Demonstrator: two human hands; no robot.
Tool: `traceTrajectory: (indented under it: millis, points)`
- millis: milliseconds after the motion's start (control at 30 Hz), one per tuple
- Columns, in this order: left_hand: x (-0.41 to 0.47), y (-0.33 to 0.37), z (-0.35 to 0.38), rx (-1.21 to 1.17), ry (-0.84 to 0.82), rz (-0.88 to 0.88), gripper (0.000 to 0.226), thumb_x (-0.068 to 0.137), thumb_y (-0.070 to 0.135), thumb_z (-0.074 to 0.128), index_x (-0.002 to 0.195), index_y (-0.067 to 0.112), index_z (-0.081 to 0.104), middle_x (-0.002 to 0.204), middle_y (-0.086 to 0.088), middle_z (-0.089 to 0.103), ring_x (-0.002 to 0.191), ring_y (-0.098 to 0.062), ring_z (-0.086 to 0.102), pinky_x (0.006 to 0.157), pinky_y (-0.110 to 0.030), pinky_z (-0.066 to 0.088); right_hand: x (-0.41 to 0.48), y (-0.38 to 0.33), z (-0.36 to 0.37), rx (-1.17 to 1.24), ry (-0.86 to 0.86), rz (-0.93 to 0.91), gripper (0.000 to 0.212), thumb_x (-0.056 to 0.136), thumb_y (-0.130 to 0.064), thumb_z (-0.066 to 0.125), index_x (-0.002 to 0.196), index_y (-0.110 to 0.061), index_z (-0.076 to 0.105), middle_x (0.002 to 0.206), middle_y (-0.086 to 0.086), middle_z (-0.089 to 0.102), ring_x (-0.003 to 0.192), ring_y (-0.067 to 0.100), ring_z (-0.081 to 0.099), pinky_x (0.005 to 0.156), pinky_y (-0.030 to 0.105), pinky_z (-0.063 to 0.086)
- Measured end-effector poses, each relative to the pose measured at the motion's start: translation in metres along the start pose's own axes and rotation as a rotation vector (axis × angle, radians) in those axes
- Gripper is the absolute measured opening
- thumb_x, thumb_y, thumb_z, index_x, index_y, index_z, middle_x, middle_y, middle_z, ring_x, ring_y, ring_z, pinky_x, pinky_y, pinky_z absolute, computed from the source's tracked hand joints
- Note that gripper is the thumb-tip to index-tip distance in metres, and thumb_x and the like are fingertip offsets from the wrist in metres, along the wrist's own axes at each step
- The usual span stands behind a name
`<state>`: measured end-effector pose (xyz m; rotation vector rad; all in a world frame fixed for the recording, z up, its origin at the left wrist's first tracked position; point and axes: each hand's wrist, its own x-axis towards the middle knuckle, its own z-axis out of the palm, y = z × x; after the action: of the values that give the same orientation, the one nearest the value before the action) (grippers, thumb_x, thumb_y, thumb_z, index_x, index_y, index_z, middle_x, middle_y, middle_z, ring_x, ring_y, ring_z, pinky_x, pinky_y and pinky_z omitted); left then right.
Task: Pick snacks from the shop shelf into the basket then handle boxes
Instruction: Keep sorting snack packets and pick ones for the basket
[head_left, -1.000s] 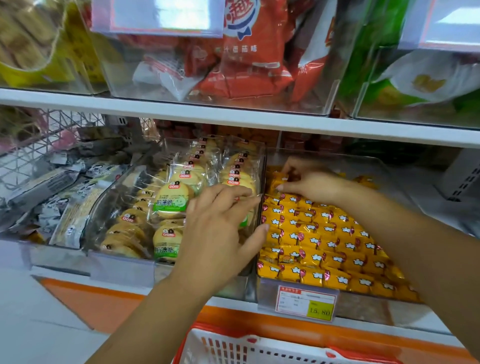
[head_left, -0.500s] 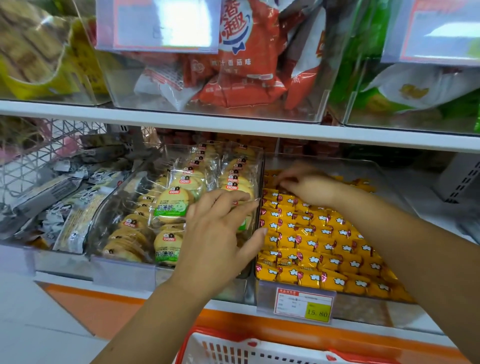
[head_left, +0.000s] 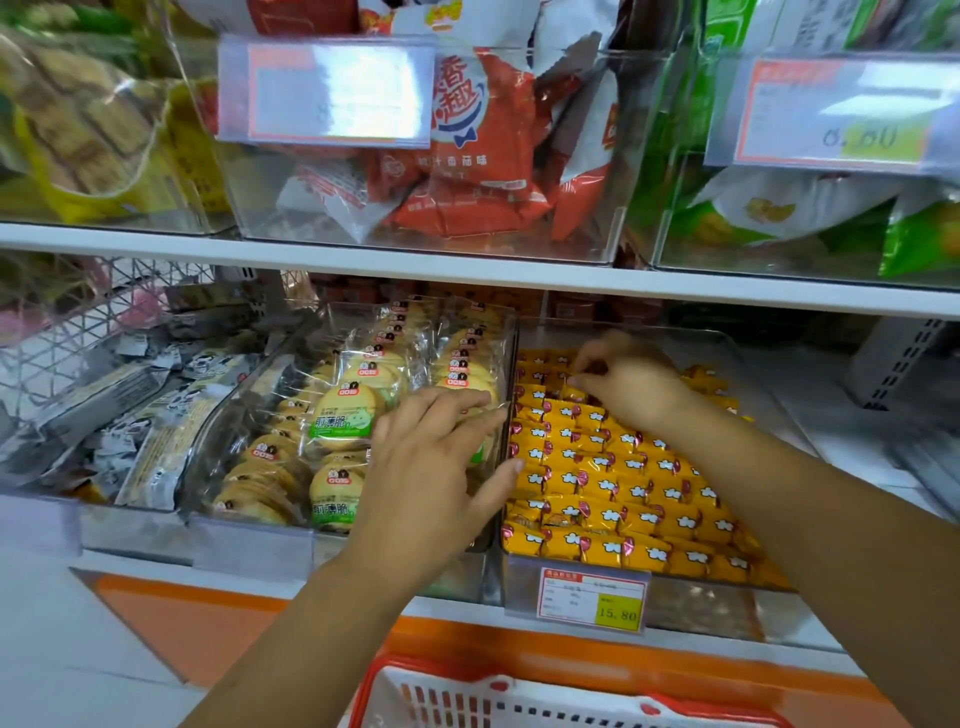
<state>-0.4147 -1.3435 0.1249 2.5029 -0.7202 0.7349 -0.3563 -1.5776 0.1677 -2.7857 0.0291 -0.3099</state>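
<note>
The small yellow snack packets (head_left: 613, 483) fill a clear bin (head_left: 701, 608) at centre right of the frame. At the bin's back rows the right hand (head_left: 628, 384) pinches one packet with curled fingertips. The left hand (head_left: 436, 467) lies flat, fingers spread and relaxed, on the round cracker packs (head_left: 343, 415) in the neighbouring bin. A red-rimmed white basket (head_left: 467, 696) sits at bottom centre.

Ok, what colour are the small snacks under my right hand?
Orange-yellow wrappers with small white and red marks, seen best in the head view.
</note>
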Motion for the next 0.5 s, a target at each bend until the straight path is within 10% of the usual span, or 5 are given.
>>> traceTrajectory:
  millis: [200,400,500]
  points:
    - [-0.005,0.014,-0.004,-0.028,0.065,0.032,0.056,0.085,0.059,0.05,0.127,0.025,0.065,0.129,0.008,0.061,0.119,-0.015,0.044,0.096,-0.036,0.038,-0.076,-0.01,-0.033,0.364,0.295,-0.094,0.006,0.097,-0.023,0.06,0.096,-0.027,0.065,0.092,-0.018,0.065,0.088,0.005,0.061,0.071,0.018,0.046]
    - [-0.016,0.049,-0.015,-0.452,-0.212,-0.116,0.058,0.092,0.047,0.06,0.146,0.037,0.041,0.129,0.026,0.044,0.105,0.006,0.047,0.089,-0.003,0.035,-0.154,-0.011,-0.044,0.899,0.213,-0.013,0.018,0.094,-0.001,0.058,0.086,-0.016,0.061,0.101,-0.003,0.073,0.087,0.013,0.071,0.07,0.024,0.058]
    - [-0.025,0.055,-0.012,-0.724,-0.26,-0.209,0.044,0.089,0.043,0.064,0.132,0.042,0.054,0.119,0.019,0.063,0.101,-0.005,0.065,0.087,-0.031,0.057,-0.173,-0.006,-0.046,1.058,0.127,0.101,0.01,0.095,-0.002,0.056,0.09,-0.01,0.06,0.099,0.008,0.074,0.088,0.023,0.073,0.07,0.024,0.059]
